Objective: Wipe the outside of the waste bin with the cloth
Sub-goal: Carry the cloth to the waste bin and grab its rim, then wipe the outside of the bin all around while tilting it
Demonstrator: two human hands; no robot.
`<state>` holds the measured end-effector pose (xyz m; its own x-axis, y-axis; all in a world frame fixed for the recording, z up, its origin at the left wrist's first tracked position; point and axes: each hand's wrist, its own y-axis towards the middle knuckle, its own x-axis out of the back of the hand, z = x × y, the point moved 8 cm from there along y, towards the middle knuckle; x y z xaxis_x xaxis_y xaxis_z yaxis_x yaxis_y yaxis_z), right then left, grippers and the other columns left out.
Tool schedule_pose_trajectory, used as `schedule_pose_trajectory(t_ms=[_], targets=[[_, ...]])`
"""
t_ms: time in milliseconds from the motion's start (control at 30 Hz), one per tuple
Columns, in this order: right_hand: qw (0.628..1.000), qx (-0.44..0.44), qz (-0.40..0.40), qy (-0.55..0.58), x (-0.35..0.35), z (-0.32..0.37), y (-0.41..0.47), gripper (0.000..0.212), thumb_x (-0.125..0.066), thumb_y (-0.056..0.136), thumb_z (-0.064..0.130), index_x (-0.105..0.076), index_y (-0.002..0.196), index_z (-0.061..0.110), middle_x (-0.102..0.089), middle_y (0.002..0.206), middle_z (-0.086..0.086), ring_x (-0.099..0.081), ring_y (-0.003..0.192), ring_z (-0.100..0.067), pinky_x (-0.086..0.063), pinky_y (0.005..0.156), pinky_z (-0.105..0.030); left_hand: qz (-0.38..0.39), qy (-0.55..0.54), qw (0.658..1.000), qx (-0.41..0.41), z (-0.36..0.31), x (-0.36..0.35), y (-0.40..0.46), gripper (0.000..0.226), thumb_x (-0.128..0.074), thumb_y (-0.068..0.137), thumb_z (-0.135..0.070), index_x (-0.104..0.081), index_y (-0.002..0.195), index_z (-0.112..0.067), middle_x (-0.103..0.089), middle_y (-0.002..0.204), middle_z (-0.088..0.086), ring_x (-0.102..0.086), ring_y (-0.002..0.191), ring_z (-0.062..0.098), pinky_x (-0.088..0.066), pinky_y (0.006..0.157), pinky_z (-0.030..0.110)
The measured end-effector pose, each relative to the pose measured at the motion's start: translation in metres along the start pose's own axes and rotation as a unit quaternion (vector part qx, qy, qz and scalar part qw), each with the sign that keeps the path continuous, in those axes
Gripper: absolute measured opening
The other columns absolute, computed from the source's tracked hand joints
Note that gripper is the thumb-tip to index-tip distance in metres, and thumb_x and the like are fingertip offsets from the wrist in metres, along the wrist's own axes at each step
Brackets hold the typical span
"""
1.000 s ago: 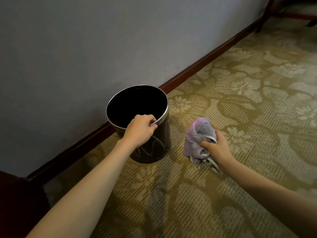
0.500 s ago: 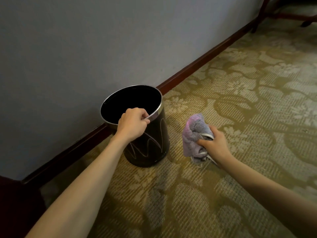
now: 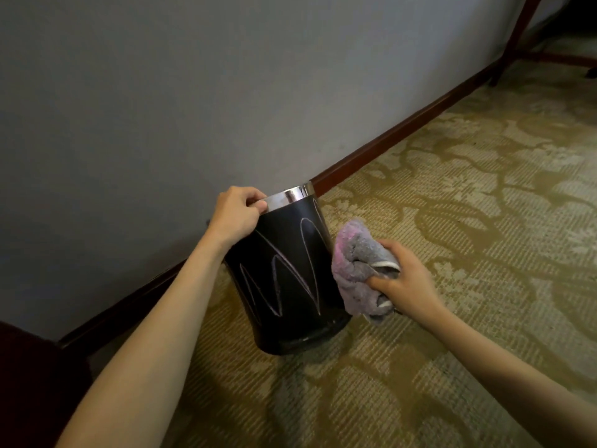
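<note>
The waste bin (image 3: 287, 279) is black with a silver rim and pale zigzag marks on its side. It is tilted away toward the wall, so its opening is hidden and its side faces me. My left hand (image 3: 237, 215) grips the rim at the upper left. My right hand (image 3: 403, 282) holds a bunched pink and grey cloth (image 3: 358, 270) against or right beside the bin's right side.
A grey wall (image 3: 193, 92) with a dark wooden skirting board (image 3: 403, 130) runs just behind the bin. The floor is patterned olive carpet (image 3: 452, 205). Dark furniture (image 3: 29, 383) sits at the lower left, and wooden furniture legs (image 3: 517, 33) stand at the top right.
My left hand has tipped the bin from upright back toward the wall, hiding its opening. My right hand has brought the cloth closer to the bin's right side.
</note>
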<state>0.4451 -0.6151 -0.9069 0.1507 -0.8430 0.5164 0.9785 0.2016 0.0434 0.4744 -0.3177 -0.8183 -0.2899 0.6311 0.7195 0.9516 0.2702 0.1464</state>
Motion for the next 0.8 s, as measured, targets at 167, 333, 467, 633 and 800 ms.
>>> schedule_pose_trajectory(t_ms=[167,333,467,633,800], targets=[[0.995,0.017,0.056,-0.075,-0.010,0.022,0.007,0.055,-0.072,0.075,0.019,-0.052,0.125,0.028,-0.051,0.108,-0.002,-0.052,0.098,-0.022,-0.042,0.078,-0.034,-0.008,0.005,1.000,0.024,0.013,0.006,0.017,0.013,-0.057,0.092,-0.013,-0.070,0.088,-0.014,-0.069,0.089,0.006,-0.061,0.090,0.022,-0.042,0.077,0.029],[0.959,0.083,0.110,-0.248,-0.043,0.052,0.009,0.062,-0.066,0.076,0.033,-0.042,0.133,0.035,-0.043,0.120,0.001,-0.051,0.103,-0.025,-0.047,0.078,-0.038,-0.036,-0.019,0.998,0.044,0.033,0.021,0.019,0.015,-0.056,0.092,-0.012,-0.071,0.095,-0.013,-0.067,0.089,0.002,-0.060,0.092,0.017,-0.036,0.077,0.022],[0.946,0.121,0.124,-0.273,-0.070,0.052,0.008,0.067,-0.064,0.076,0.034,-0.036,0.137,0.039,-0.037,0.131,0.005,-0.040,0.114,-0.024,-0.045,0.087,-0.045,-0.042,-0.044,0.996,0.061,0.052,0.030,0.010,0.014,-0.056,0.094,-0.014,-0.067,0.089,-0.022,-0.067,0.089,-0.001,-0.059,0.088,0.014,-0.036,0.077,0.023],[0.969,0.135,0.140,-0.154,-0.080,0.031,0.009,0.071,-0.068,0.076,0.026,-0.035,0.138,0.041,-0.032,0.142,0.004,-0.031,0.126,-0.027,-0.030,0.104,-0.044,-0.043,-0.083,0.993,0.076,0.069,0.034,0.009,0.018,-0.053,0.096,-0.017,-0.068,0.090,-0.026,-0.068,0.089,-0.006,-0.061,0.087,0.012,-0.041,0.076,0.027],[0.974,0.134,0.140,-0.119,-0.085,0.022,0.012,0.075,-0.068,0.077,0.022,-0.029,0.135,0.048,-0.035,0.143,0.002,-0.036,0.126,-0.026,-0.034,0.104,-0.045,-0.049,-0.086,0.993,0.061,0.067,0.030,0.013,0.017,-0.054,0.095,-0.017,-0.069,0.091,-0.024,-0.066,0.083,-0.011,-0.061,0.082,0.009,-0.042,0.075,0.027]])
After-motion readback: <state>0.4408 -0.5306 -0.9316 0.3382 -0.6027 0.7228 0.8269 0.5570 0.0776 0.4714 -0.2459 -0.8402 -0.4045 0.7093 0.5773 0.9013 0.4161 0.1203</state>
